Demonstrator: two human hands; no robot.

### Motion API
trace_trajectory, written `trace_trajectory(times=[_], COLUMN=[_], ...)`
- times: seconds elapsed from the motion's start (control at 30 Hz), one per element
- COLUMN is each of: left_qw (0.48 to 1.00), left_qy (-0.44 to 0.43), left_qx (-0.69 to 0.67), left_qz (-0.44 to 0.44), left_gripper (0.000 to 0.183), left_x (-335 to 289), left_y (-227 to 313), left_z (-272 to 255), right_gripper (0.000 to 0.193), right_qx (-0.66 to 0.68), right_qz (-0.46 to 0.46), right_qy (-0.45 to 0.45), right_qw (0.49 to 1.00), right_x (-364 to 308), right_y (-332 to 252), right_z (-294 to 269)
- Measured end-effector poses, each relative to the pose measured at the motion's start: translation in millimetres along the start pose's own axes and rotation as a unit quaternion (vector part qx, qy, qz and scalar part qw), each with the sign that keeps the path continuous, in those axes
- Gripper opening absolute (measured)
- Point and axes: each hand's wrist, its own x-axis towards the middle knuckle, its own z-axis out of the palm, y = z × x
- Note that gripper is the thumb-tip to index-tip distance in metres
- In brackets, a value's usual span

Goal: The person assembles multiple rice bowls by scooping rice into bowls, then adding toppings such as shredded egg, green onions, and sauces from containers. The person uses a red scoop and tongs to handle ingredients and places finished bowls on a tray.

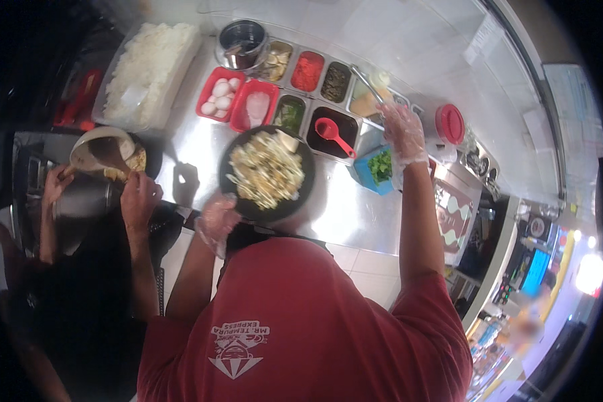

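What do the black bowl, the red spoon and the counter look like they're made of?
Black bowl: dark, fairly dull finish; plastic or coated metal, I can't tell. Red spoon: probably plastic, smooth, evenly coloured. Counter: likely stainless steel, since its silvery surface shows bright, blurred reflections.

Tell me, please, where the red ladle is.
In the head view, the red ladle lies in the dark sauce tray, upper right of centre, near the blue tub.

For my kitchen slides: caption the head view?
Gloved left hand at a dark bowl of food, gloved right hand by ingredient trays.
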Motion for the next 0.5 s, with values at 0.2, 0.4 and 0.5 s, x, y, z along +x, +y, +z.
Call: trace_trajectory(times=[0.2,0.4,0.5], left_qw=[0.969,0.948,0.939], left_qy=[-0.069,-0.017,-0.007], left_qx=[-0.105,0.028,0.106], left_qz=[-0.214,-0.318,-0.326], left_gripper=[0.075,0.071,0.091], left_x=[49.2,76.1,77.9], left_y=[-99.4,-187.4,-210.6], left_z=[71.9,42.7,2.6], right_gripper=[0.028,0.052,0.053], right_qx=[-0.081,0.11,0.105], right_qz=[-0.005,0.248,0.287], right_qy=[-0.009,-0.021,-0.034], right_qw=[0.997,0.962,0.952], right_x=[13.9,29.9,48.0], right_y=[-7.6,-17.2,-16.1], right_z=[-2.8,29.7,45.0])
